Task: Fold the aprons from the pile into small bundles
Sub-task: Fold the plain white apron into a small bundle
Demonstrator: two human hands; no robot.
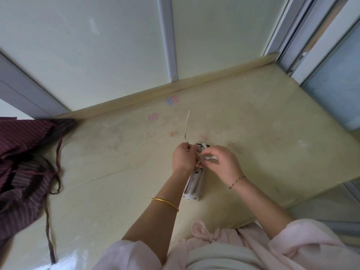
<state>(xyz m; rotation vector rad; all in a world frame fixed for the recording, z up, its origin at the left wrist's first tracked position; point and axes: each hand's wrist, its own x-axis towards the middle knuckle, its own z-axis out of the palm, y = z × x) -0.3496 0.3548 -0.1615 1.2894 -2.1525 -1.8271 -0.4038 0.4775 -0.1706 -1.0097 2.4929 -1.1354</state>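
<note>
**Tying off the rolled apron**

Head view: Both hands meet over the far end of a white bundle, an apron already rolled into a tight narrow packet that lies on the beige table. The left hand has its fingers curled round a thin white strap, which rises out of the fist and stands up away from the person. Just right of that grip, the right hand pinches a short loose end of tie between thumb and fingertips. The bundle runs from under the two grips back toward the person, passing beneath the left wrist with its gold bangle. Well to the left of the hands sits the pile of dark striped aprons, waiting with their ties trailing over the table.

This looks like the knotting step that closes the bundle. To do it well, the left hand should keep tension on the strap so the roll cannot loosen, while the right passes its end through close against the cloth. Both pulls should be even and outward, with the knot seated on top of the roll, not off its end. A sideways tug could skew the roll, or slide the tie off the narrow tip.
</note>
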